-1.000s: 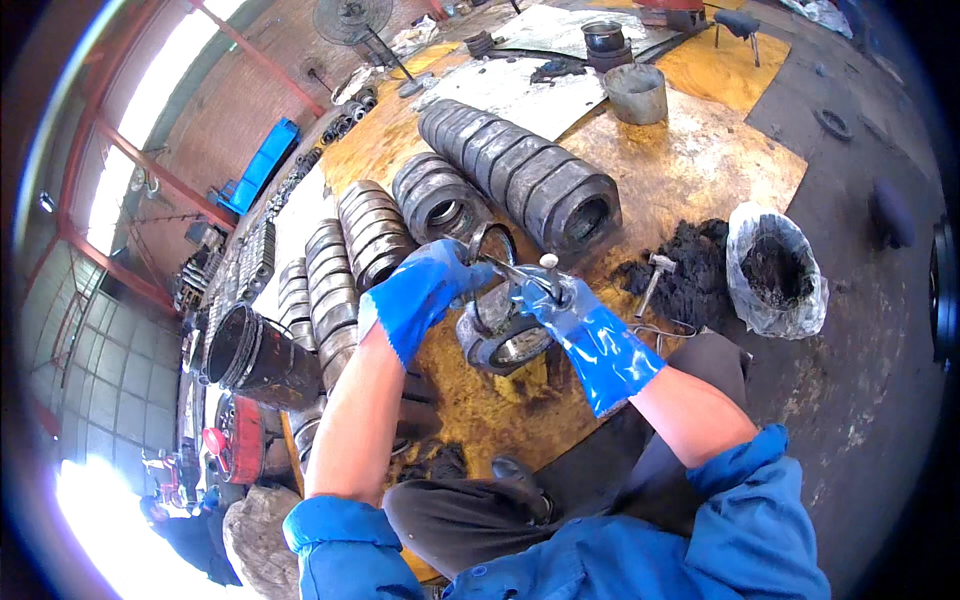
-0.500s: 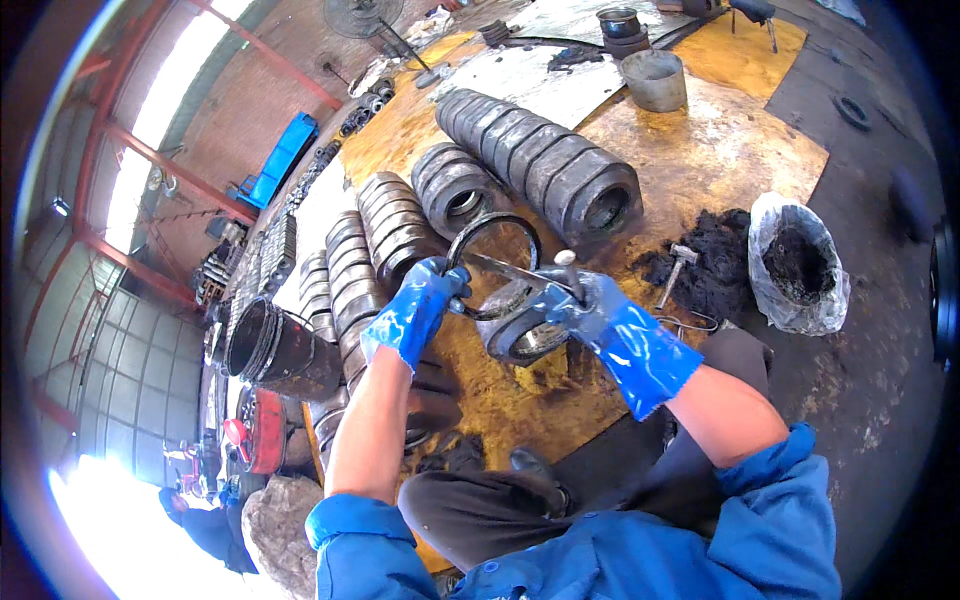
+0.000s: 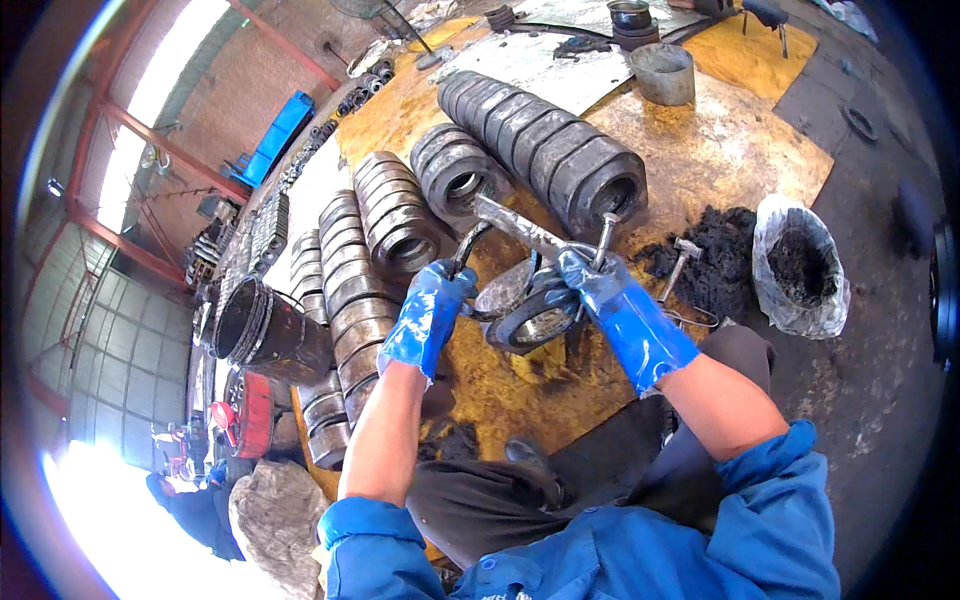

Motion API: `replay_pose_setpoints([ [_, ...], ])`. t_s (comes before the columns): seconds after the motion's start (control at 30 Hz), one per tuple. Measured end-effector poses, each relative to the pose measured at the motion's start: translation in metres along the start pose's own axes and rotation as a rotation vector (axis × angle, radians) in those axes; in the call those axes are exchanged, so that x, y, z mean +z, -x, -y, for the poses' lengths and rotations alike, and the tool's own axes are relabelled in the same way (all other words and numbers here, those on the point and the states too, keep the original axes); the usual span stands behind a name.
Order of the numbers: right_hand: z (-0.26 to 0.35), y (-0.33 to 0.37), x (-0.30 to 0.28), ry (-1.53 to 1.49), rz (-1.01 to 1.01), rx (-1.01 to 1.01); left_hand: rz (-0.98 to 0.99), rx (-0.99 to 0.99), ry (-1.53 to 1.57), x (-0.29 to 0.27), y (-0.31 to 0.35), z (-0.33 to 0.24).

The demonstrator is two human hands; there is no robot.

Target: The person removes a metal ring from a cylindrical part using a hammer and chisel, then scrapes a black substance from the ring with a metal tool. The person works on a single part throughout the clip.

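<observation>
Both my hands wear blue rubber gloves. My left hand is closed on a thin black ring, which is tilted so only part of its loop shows. My right hand grips a knife with a broad, smeared blade pointing up and left past the ring. A metal rod with a flat round head sticks up from the same fist; whether it belongs to the knife I cannot tell. Just below and between the hands sits a thick dark ring-shaped part, partly hidden by the right glove.
Rows of thick black rings lie on their sides ahead. To the right are a black crumbly heap, a hammer and a plastic-lined tub. A dark bucket stands left; a grey bucket is farther off.
The thin ring has tilted from a full round loop to a partly hidden one. The knife blade has swung higher. My left hand has moved slightly right, my view slightly too.
</observation>
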State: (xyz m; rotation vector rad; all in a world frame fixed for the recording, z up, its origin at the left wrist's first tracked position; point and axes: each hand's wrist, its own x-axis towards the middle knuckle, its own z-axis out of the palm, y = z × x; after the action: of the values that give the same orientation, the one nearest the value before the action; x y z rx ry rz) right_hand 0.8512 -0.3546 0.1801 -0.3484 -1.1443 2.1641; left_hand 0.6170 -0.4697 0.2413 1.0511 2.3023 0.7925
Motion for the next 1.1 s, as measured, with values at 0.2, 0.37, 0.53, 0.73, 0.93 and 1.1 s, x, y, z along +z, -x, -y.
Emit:
replay_pose_setpoints([
  [0.2,-0.009,0.006,0.021,-0.063,0.08,0.123,-0.112,0.003,-0.137,0.006,-0.006,0.046],
  [0.37,0.003,0.001,-0.004,-0.182,-0.071,0.153,-0.193,0.004,0.262,0.014,0.002,0.071],
  [0.53,0.011,-0.004,-0.021,-0.525,-0.257,0.204,-0.181,0.074,0.763,0.012,0.014,0.098],
  [0.73,-0.001,0.006,0.001,-0.478,-0.17,0.256,0.043,0.135,1.679,0.007,0.006,0.119],
  [0.93,-0.011,0.015,0.038,-0.517,0.017,0.32,0.42,0.279,2.023,0.017,0.016,0.111],
  [1.1,-0.024,0.014,0.058,-0.408,0.237,0.318,0.493,0.263,2.077,0.015,0.027,0.093],
])
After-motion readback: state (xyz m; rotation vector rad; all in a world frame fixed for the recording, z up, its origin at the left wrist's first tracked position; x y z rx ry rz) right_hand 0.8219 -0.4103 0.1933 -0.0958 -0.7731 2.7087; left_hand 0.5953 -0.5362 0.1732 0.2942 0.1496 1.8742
